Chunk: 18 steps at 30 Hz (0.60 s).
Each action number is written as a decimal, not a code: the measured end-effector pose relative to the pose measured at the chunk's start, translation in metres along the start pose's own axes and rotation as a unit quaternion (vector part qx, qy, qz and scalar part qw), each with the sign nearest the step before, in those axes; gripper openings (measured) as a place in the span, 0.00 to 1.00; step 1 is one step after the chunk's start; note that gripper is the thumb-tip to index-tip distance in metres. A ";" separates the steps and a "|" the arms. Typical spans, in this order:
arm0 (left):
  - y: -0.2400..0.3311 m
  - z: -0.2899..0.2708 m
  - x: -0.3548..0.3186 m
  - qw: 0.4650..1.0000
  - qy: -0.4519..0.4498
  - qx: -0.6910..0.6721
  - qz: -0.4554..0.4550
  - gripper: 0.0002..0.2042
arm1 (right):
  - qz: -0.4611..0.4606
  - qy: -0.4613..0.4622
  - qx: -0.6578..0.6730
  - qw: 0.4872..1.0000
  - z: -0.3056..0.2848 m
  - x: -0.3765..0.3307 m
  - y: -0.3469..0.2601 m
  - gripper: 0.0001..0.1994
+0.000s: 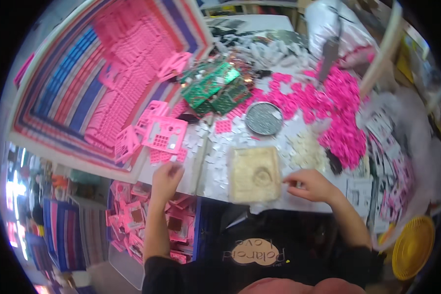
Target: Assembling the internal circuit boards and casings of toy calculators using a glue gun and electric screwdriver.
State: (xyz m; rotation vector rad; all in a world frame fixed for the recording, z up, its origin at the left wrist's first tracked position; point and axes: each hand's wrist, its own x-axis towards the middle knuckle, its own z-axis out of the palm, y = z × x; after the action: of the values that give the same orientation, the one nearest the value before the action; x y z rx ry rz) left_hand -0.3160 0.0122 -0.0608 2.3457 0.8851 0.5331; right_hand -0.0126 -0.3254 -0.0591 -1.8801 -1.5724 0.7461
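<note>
My left hand (166, 180) is at the left of the table's front edge, its fingers bent together. Whatever they may hold is too small to make out. Just beyond it lies a pink plastic casing panel (165, 135) with a grid of button holes, resting on a pink grid piece (162, 156). My right hand (309, 185) hovers by the right edge of a cream square pad (245, 183) in clear wrap. Its fingers are half curled, with a gap between thumb and forefinger, and nothing shows in them. Small white square pieces (219, 161) are scattered between the hands.
A round grey tin (263, 119) stands behind the pad. Green circuit boards (211, 87) are piled at the back. Bright pink small parts (345, 112) heap at the right, beside cream bits (306, 149). Stacked pink panels (132, 83) fill a striped-cloth tray. Below left is a bin of pink casings (132, 215).
</note>
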 end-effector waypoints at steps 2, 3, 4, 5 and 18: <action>-0.003 -0.001 0.053 1.000 0.021 0.020 0.005 0.11 | 0.062 0.063 0.094 0.992 0.002 -0.016 0.020 0.11; -0.002 0.001 0.080 0.999 0.035 0.030 0.017 0.11 | 0.096 0.090 0.101 0.986 -0.002 -0.023 0.021 0.12; -0.001 0.005 0.107 0.998 0.047 0.039 0.033 0.11 | 0.129 0.132 0.121 0.975 -0.002 -0.032 0.025 0.11; -0.005 0.012 0.132 0.997 0.043 0.044 0.048 0.12 | 0.137 0.166 0.120 0.969 -0.004 -0.041 0.027 0.11; -0.057 0.004 0.107 0.989 0.122 0.076 -0.036 0.12 | 0.165 0.309 -0.030 0.936 -0.077 0.042 0.123 0.08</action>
State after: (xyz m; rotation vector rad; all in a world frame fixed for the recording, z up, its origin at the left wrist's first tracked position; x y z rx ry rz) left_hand -0.2655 0.1202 -0.0825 2.4067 1.1547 0.7572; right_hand 0.1319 -0.3079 -0.0993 -2.1690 -0.9034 0.1873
